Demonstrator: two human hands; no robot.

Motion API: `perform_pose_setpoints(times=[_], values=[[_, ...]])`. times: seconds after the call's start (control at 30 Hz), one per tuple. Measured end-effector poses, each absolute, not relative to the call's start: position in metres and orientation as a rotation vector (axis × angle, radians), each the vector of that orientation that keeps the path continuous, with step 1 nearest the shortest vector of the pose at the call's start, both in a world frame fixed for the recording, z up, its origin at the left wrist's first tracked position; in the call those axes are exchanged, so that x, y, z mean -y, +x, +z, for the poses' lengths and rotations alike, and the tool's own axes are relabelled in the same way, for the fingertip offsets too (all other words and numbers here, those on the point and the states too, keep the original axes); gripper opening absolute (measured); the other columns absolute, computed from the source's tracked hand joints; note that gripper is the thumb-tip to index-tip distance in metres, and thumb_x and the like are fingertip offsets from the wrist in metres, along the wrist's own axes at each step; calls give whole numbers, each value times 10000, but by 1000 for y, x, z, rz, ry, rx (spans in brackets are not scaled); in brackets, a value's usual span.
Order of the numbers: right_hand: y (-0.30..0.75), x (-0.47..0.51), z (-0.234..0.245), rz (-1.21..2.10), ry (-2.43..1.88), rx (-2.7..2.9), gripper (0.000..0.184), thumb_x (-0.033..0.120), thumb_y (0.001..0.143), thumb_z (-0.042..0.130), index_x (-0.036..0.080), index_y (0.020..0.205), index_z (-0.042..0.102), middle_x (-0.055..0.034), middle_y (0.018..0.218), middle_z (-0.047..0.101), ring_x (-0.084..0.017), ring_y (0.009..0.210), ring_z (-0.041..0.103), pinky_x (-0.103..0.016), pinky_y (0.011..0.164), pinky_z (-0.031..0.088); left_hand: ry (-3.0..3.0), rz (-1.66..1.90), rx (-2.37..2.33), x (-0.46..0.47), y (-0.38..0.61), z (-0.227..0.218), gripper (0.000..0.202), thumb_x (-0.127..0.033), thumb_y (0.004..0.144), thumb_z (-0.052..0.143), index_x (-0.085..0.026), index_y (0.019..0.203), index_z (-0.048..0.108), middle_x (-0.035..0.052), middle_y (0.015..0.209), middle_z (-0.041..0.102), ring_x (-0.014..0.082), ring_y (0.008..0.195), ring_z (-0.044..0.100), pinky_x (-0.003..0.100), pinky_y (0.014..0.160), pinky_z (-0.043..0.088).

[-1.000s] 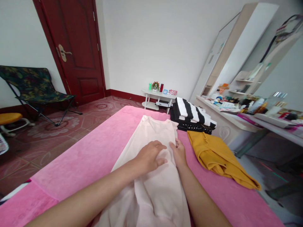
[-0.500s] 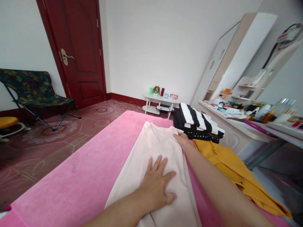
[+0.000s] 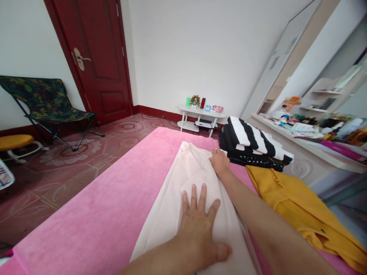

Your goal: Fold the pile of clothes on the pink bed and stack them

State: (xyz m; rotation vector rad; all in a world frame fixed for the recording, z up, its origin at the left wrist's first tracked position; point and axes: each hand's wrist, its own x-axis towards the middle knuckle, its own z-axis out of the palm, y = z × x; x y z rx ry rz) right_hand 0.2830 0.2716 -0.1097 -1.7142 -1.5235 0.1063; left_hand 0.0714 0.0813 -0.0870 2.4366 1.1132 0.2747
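A pale pink garment (image 3: 172,206) lies lengthwise on the pink bed cover (image 3: 94,206), its narrower end away from me. Whether it is a top or a dress I cannot tell. My left hand (image 3: 197,229) rests flat on its middle, fingers spread. At the far right corner of the garment, my right hand (image 3: 220,162) has its fingers curled over the cloth, partly hiding that corner. Beside my right forearm is a mustard-yellow garment (image 3: 295,202), loosely laid out.
A folded stack of clothes (image 3: 255,143), black-and-white striped on top, sits at the far right corner of the bed. A cluttered dressing table (image 3: 312,149) stands on the right. Beyond the bed are a small white table (image 3: 200,110), a folding chair (image 3: 48,107) and a yellow stool (image 3: 15,142).
My right hand has shifted inward along the garment's far edge, its fingers curling over more. My left hand stays spread on the cloth. The view has swung slightly.
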Motion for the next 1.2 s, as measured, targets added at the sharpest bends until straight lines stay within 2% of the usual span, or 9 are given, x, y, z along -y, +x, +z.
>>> perform_pose_setpoints(times=[0.07, 0.23, 0.37, 0.43, 0.5, 0.67, 0.93, 1.07, 1.2], values=[[273, -271, -100, 21, -1757, 1647, 180, 109, 743, 563, 183, 880, 652, -162, 1162, 594, -307, 1190, 416, -450, 971, 288, 2441, 259, -1112, -81, 71, -86, 1048, -721, 569, 602, -317, 1462, 232, 54, 1547, -138, 443, 1331, -239, 686, 993, -188], [251, -266, -83, -62, -1861, 1822, 206, 51, 739, 510, 177, 720, 671, -150, 940, 672, -301, 1074, 503, -441, 946, 279, 2450, 273, -1086, -82, 70, -88, 1051, -723, 566, 603, -314, 1462, 234, 55, 1534, -167, 433, 1329, -248, 675, 991, -204], [229, -264, -87, -44, -1902, 1805, 185, 228, 827, 500, 223, 904, 668, -81, 974, 686, -245, 979, 569, -355, 842, 365, 2446, 316, -1072, -82, 69, -90, 1025, -738, 583, 578, -315, 1457, 250, 59, 1531, -180, 434, 1328, -246, 670, 989, -211], [218, -263, -95, 11, -1925, 1807, 156, 334, 802, 563, 230, 871, 657, -54, 901, 692, -222, 860, 604, -318, 747, 396, 2430, 323, -1072, -81, 69, -90, 1031, -744, 583, 571, -320, 1461, 235, 49, 1534, -175, 435, 1334, -235, 673, 995, -202], [210, -264, -102, 53, -1945, 1801, 139, 353, 768, 610, 225, 812, 643, -41, 854, 687, -208, 804, 612, -303, 711, 402, 2422, 331, -1073, -82, 69, -90, 1047, -754, 588, 554, -307, 1469, 208, 46, 1537, -171, 433, 1343, -220, 671, 1010, -187], [206, -261, -104, 152, -1908, 1806, 128, 264, 808, 575, 187, 892, 632, -83, 965, 664, -208, 911, 597, -330, 832, 400, 2462, 357, -1083, -83, 66, -90, 1014, -768, 636, 496, -269, 1472, 212, 79, 1549, -109, 415, 1377, -144, 644, 1054, -132], [229, -170, -99, 591, -1495, 1870, 448, 324, 826, 565, 213, 1259, 533, -49, 1303, 549, -173, 1186, 501, -320, 1022, 359, 2525, 366, -1049, -84, 61, -92, 921, -759, 712, 453, -244, 1452, 268, 112, 1561, 15, 397, 1402, -45, 599, 1091, -35], [234, -89, -90, 650, -1224, 1777, 426, 272, 775, 619, 241, 1200, 596, -45, 1295, 546, -203, 1220, 477, -372, 1069, 318, 2541, 360, -1049, -84, 62, -93, 911, -744, 731, 453, -236, 1458, 245, 107, 1562, 14, 395, 1401, -57, 594, 1092, -14], [234, -13, -76, 638, -1226, 1851, 431, 200, 754, 614, 273, 1179, 628, -48, 1275, 566, -236, 1218, 484, -419, 1077, 322, 2549, 328, -1027, -80, 60, -91, 873, -734, 769, 412, -236, 1464, 237, 110, 1559, -34, 394, 1397, -85, 583, 1095, -9]])
